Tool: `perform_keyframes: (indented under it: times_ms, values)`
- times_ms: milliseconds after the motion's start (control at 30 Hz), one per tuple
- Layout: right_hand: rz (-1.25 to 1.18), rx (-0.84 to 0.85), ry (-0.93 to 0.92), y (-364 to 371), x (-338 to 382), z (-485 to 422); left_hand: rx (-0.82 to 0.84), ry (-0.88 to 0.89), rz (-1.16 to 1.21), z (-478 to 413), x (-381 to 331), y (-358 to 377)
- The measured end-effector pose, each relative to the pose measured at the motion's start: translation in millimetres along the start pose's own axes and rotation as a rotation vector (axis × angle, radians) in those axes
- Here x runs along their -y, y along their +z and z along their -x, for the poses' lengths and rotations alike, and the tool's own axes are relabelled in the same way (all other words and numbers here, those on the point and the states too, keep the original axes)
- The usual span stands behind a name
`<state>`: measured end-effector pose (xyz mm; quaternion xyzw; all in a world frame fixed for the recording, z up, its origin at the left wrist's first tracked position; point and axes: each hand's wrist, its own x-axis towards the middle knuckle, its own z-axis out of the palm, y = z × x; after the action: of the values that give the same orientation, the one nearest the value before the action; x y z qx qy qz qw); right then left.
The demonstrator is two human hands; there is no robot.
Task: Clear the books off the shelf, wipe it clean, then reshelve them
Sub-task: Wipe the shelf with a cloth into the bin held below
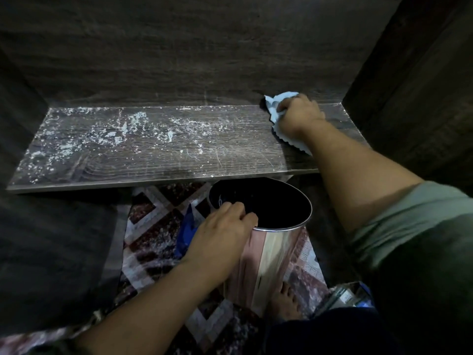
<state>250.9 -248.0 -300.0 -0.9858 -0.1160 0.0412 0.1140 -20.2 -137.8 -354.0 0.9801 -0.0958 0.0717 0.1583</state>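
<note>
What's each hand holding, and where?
Right hand bunches the light-blue cloth at its middle, on the dark wooden shelf; left hand grips the rim of the shiny metal bin.

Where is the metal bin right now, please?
In the head view, the metal bin is centre frame, below the front edge of the shelf, above the patterned rug, its rim held by the left hand.

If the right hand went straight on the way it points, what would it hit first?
Most likely the dark wooden back panel just beyond the right hand and its light blue cloth, though depth is unclear.
</note>
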Motion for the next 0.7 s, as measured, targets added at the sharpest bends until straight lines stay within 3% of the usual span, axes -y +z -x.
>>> perform_keyframes:
  times_ms: [267, 400, 467, 700]
  values:
    - [-0.123, -0.12, -0.155, 15.6, -31.0, 47.5, 0.033, -0.008, -0.018, -2.2, -2.3, -1.1]
    - [-0.325, -0.449, -0.137, 13.7, -41.4, 48.9, 0.032, 0.001, -0.031, -2.1, -2.3, -0.9]
    - [-0.304, -0.552, -0.158, 11.8, -37.6, 37.8, 0.016, 0.002, -0.036, -2.9, -1.7, 0.2]
    - [0.152, -0.211, -0.266, 24.6, -16.6, -1.9, -0.008, -0.002, -0.043, -2.2, 2.2, -2.7]
